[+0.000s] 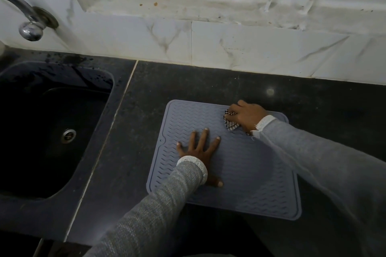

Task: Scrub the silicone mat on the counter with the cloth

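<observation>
Two hands on the silicone mat [246, 175]: left hand [198, 150] spread flat, right hand [247, 116] gripping the cloth [230, 124]

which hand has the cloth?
The right hand, at the mat's far right corner, grips the checked cloth. The left hand lies flat with fingers spread, holding nothing.

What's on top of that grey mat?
The left hand lies flat on the mat; the right hand grips a checked cloth at its far corner. The mat beneath them is hidden.
</observation>
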`<state>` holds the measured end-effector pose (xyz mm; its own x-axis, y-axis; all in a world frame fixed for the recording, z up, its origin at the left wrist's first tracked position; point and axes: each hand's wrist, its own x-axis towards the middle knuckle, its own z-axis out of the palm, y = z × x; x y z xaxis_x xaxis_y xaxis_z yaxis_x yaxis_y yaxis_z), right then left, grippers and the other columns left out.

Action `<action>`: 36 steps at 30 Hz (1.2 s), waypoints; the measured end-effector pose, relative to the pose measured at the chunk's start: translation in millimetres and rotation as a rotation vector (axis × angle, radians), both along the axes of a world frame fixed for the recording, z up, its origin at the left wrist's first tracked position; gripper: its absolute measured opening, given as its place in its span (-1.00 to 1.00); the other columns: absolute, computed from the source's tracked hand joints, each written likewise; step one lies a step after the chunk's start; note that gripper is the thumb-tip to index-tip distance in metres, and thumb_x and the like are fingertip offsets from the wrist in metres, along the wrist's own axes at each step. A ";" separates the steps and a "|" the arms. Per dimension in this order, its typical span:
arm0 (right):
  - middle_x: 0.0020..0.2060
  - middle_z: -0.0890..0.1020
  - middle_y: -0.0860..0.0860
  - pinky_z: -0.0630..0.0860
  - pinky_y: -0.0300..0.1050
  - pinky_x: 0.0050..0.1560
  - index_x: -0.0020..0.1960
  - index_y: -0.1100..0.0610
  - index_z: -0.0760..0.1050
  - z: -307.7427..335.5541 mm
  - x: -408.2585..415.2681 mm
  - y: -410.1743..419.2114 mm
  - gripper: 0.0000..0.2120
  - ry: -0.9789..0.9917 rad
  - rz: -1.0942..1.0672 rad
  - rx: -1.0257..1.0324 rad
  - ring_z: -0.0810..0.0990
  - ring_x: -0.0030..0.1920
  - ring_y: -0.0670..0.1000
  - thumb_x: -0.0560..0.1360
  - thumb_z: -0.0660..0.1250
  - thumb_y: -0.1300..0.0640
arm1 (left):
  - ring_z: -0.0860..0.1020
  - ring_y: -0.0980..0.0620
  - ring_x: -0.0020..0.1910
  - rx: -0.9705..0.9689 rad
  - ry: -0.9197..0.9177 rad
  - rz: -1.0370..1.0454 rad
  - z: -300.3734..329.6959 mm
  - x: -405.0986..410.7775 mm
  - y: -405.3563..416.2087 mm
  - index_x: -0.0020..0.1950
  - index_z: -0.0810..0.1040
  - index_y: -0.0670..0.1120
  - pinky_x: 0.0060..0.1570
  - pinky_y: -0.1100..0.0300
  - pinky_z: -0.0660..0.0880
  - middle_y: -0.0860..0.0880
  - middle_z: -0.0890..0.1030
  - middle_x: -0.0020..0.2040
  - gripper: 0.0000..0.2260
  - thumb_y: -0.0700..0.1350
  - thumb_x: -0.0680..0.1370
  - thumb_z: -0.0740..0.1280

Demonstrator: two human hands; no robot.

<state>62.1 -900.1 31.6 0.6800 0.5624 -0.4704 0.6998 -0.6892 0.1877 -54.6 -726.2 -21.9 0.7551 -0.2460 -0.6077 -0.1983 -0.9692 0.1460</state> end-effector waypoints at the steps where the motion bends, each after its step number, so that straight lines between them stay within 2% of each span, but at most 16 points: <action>1: 0.41 0.24 0.05 0.41 0.03 0.22 0.45 -0.02 0.19 -0.2 2.7 2.6 -0.37 -0.014 -0.005 0.024 0.24 0.35 0.12 0.45 0.36 0.10 | -0.43 -0.21 0.45 0.001 0.001 0.000 -0.2 0.6 0.1 0.42 -0.46 0.26 0.27 -0.51 -0.20 0.04 -0.54 0.43 0.16 0.43 0.21 0.40; 3: 0.40 0.26 0.05 0.42 0.05 0.23 0.45 -0.02 0.20 1.5 5.0 17.2 -0.35 -0.029 -0.013 0.100 0.25 0.34 0.13 0.43 0.38 0.13 | -0.43 -0.21 0.45 -0.004 0.008 0.000 -0.6 0.3 -0.4 0.42 -0.45 0.26 0.27 -0.51 -0.21 0.03 -0.54 0.43 0.16 0.42 0.22 0.40; 6: 0.41 0.24 0.07 0.37 0.03 0.28 0.46 0.00 0.18 2.6 1.7 51.3 -0.46 -0.026 -0.023 0.191 0.25 0.36 0.14 0.52 0.28 0.09 | -0.43 -0.22 0.44 -0.003 0.006 -0.001 0.1 0.7 -0.8 0.42 -0.46 0.26 0.25 -0.51 -0.23 0.03 -0.54 0.43 0.16 0.42 0.23 0.40; 10: 0.45 0.18 0.08 0.32 0.03 0.32 0.47 0.03 0.16 1.2 -4.9 58.1 -0.39 -0.040 0.033 0.106 0.21 0.39 0.16 0.48 0.32 0.14 | -0.43 -0.23 0.44 0.003 0.014 0.002 -0.2 0.9 -0.7 0.42 -0.46 0.26 0.25 -0.51 -0.22 0.02 -0.52 0.44 0.16 0.42 0.23 0.40; 13: 0.45 0.17 0.09 0.32 0.05 0.31 0.47 -0.02 0.12 -0.5 -1.2 22.7 -0.41 0.033 -0.033 0.056 0.22 0.38 0.16 0.50 0.24 0.05 | -0.43 -0.21 0.45 -0.002 -0.003 0.002 -0.2 0.3 -0.3 0.43 -0.44 0.26 0.25 -0.52 -0.22 0.04 -0.52 0.44 0.16 0.42 0.21 0.41; 16: 0.43 0.22 0.05 0.40 0.03 0.25 0.46 -0.04 0.16 1.8 -0.8 4.2 -0.40 0.029 -0.015 -0.023 0.23 0.36 0.13 0.48 0.31 0.03 | -0.42 -0.21 0.45 -0.001 0.001 -0.001 1.4 1.1 -1.0 0.44 -0.43 0.26 0.26 -0.52 -0.21 0.04 -0.52 0.44 0.16 0.42 0.22 0.41; 19: 0.41 0.25 0.04 0.39 0.05 0.27 0.44 -0.02 0.22 8.6 2.5 17.8 -0.40 -0.002 -0.029 0.056 0.24 0.36 0.14 0.46 0.36 0.10 | -0.42 -0.21 0.45 0.002 0.006 0.002 3.1 0.6 -1.2 0.44 -0.43 0.26 0.26 -0.52 -0.20 0.03 -0.52 0.44 0.16 0.42 0.22 0.41; 22: 0.43 0.21 0.06 0.36 0.05 0.28 0.45 -0.01 0.20 11.2 5.2 51.2 -0.46 -0.050 0.022 0.177 0.21 0.37 0.15 0.51 0.28 0.10 | -0.43 -0.22 0.44 0.002 0.016 -0.002 3.7 1.2 -0.7 0.43 -0.44 0.26 0.26 -0.52 -0.21 0.02 -0.54 0.44 0.15 0.42 0.23 0.40; 26: 0.46 0.18 0.06 0.34 0.03 0.28 0.46 0.03 0.18 -1.3 0.2 74.7 -0.45 -0.039 0.084 0.102 0.19 0.39 0.15 0.52 0.27 0.15 | -0.43 -0.22 0.44 0.001 0.034 -0.001 3.9 2.1 -0.3 0.43 -0.47 0.25 0.28 -0.50 -0.22 0.00 -0.53 0.44 0.15 0.43 0.24 0.39; 31: 0.46 0.15 0.05 0.35 0.02 0.28 0.48 -0.04 0.10 -4.9 -0.7 19.5 -0.33 -0.010 0.052 0.003 0.20 0.39 0.14 0.47 0.34 0.09 | -0.42 -0.20 0.45 -0.007 0.004 -0.002 3.6 0.2 0.1 0.44 -0.43 0.25 0.26 -0.51 -0.21 0.03 -0.53 0.44 0.16 0.42 0.22 0.41; 33: 0.45 0.19 0.04 0.38 0.03 0.26 0.47 -0.04 0.13 -2.4 1.1 11.7 -0.33 0.003 0.028 -0.047 0.22 0.37 0.14 0.45 0.36 0.09 | -0.42 -0.20 0.45 -0.010 0.001 0.000 2.9 0.4 -0.3 0.44 -0.44 0.25 0.26 -0.51 -0.21 0.03 -0.53 0.44 0.16 0.42 0.22 0.41; 36: 0.41 0.25 0.05 0.41 0.07 0.27 0.43 -0.08 0.19 0.2 6.2 22.9 -0.36 0.009 -0.052 0.049 0.28 0.33 0.15 0.43 0.38 0.05 | -0.43 -0.21 0.45 -0.009 0.006 0.000 3.3 0.1 -0.3 0.44 -0.44 0.26 0.26 -0.52 -0.22 0.03 -0.53 0.44 0.16 0.42 0.22 0.41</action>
